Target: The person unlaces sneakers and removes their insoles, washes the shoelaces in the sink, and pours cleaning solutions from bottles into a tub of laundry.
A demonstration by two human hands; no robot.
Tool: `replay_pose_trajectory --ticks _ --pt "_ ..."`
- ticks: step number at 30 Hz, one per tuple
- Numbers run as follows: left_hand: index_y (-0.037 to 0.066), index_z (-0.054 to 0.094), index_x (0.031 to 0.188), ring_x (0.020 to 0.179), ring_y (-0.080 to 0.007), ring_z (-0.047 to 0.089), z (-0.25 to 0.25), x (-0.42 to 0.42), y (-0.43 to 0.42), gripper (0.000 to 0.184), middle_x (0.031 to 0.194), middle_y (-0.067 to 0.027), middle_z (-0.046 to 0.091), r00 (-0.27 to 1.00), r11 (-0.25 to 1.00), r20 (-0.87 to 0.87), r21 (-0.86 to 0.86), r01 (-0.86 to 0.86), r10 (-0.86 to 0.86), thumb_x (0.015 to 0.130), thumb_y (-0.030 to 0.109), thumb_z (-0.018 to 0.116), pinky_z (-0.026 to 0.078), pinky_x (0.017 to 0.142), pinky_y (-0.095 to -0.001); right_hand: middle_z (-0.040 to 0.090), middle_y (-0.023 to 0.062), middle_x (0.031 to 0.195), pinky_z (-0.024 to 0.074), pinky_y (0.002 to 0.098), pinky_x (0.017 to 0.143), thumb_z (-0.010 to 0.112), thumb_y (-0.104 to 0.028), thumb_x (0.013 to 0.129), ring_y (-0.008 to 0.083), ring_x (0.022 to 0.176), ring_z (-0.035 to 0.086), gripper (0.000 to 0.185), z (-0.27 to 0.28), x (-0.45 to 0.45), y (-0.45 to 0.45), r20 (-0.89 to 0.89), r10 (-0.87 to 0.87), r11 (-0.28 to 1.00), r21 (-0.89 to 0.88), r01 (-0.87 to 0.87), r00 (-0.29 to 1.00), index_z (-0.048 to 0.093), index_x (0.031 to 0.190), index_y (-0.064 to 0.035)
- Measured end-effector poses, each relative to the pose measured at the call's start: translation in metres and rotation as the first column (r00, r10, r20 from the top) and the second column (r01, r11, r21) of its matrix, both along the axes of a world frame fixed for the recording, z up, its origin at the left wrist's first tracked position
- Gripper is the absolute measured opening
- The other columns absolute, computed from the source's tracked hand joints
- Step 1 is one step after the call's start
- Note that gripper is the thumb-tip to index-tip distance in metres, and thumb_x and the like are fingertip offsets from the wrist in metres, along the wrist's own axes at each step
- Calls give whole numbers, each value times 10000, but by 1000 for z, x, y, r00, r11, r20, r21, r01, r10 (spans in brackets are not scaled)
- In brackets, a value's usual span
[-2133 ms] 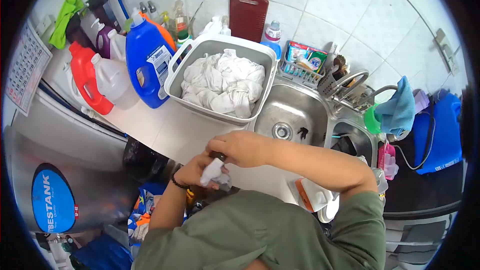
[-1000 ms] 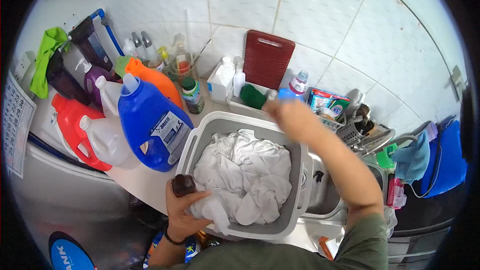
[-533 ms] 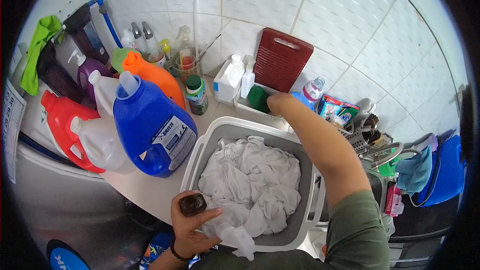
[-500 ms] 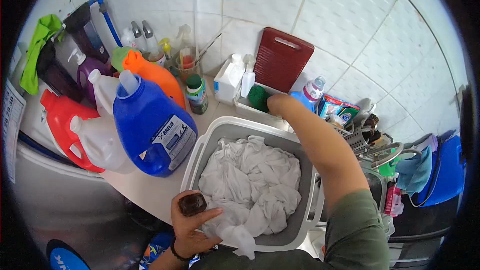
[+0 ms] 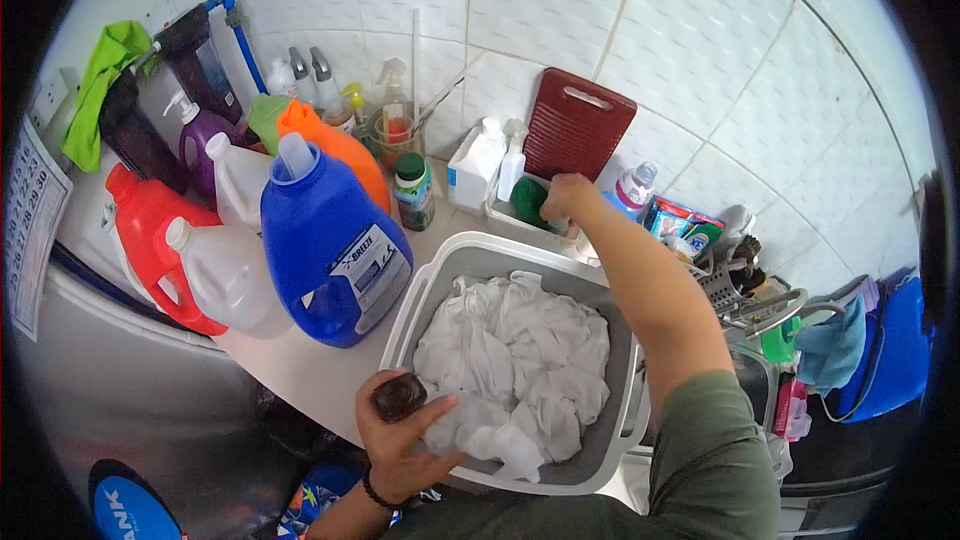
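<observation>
My left hand (image 5: 402, 440) is closed round a small dark brown bottle (image 5: 399, 397) and a translucent white spray bottle (image 5: 500, 445), at the near left corner of a grey-white basin (image 5: 622, 370). Crumpled white cloths (image 5: 510, 340) fill the basin. Beyond its far rim, my right hand (image 5: 568, 200) reaches down into a small white caddy (image 5: 515, 224), beside a green scrubber (image 5: 528, 202). Its fingers are bent together, and their tips and anything between them are hidden.
At the left stand a blue detergent jug (image 5: 325, 250), a red jug (image 5: 150, 230), a clear jug (image 5: 225, 275) and an orange bottle (image 5: 340, 150). A dark red board (image 5: 577, 130) leans on the tiled wall. The sink (image 5: 750, 380) and a blue cloth (image 5: 832, 345) are at the right.
The view has moved from the counter to over the basin. My hands have parted: the left stays at the basin with both bottles, while the right has gone to the caddy behind it.
</observation>
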State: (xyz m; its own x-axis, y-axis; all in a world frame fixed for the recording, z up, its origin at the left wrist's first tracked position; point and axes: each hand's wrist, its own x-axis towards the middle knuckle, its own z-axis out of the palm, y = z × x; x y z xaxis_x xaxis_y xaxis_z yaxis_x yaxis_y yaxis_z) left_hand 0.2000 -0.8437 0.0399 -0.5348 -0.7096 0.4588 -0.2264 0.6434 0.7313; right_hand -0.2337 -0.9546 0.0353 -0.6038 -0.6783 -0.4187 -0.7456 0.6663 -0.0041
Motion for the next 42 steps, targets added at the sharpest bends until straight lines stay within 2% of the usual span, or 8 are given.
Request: replay_pose_trajectory --ticks 3,5,7,11,23,29,35,42 --pt "161 790 1050 1136 -365 530 -1 -3 4 549 1280 -213 467 995 987 31 -135 -87 92 514 233 885 472 941 -422 751 134 884 583 436 833 674 -255 790 284 917 730 300 21 10 15 -284 168 962 -160 -220 944 761 944 -13" --pt "146 782 1066 1141 -374 524 -3 -7 6 558 1289 -226 452 996 989 17 -118 -88 91 525 235 882 473 936 -427 717 156 940 551 455 828 639 -257 845 335 959 678 319 37 9 50 -563 725 535 98 -839 396 734 1025 -12" --pt "132 774 1082 1146 -380 519 -3 -6 5 565 1291 -234 445 994 986 11 -132 -104 107 538 237 879 472 938 -432 667 154 953 520 421 798 620 -236 890 299 911 644 338 73 60 110 -273 310 568 -715 -408 911 690 1137 -16" --pt "114 762 1098 1151 -387 514 -3 -11 4 564 1287 -232 447 987 979 -46 -130 -157 152 562 246 874 460 964 -453 626 131 1052 486 368 852 656 -191 883 213 935 584 397 56 133 241 281 342 527 -848 65 897 623 1241 -23" --pt "71 750 1109 1156 -401 530 -11 -60 -41 514 1309 -236 444 954 950 -214 -186 -252 211 626 165 901 434 1019 -452 618 215 978 493 412 721 729 -201 798 341 818 598 450 34 163 263 -448 438 36 -857 -513 779 630 1142 72" --pt "17 714 1122 1185 -426 521 -29 -94 -76 549 1327 -277 460 920 902 -291 -264 -340 262 636 167 922 429 1028 -477 670 105 957 501 418 730 743 -204 760 263 854 660 366 47 134 230 -445 469 265 -753 -602 763 709 1087 -44" --pt "-38 667 1139 1214 -410 520 -10 -70 -83 580 1251 -245 532 896 756 -305 -488 -437 321 670 180 931 423 1030 -473 686 91 912 507 359 626 758 -173 717 229 762 701 197 211 250 260 -459 622 755 139 -641 634 759 897 -91" --pt "-32 646 1144 1199 -311 537 -5 -9 -2 482 1302 -169 505 885 981 -460 -128 -144 70 744 96 883 441 1009 -408 696 120 904 531 385 648 735 -190 739 264 780 708 216 142 257 327 -245 673 714 -32 -700 698 755 914 -65"
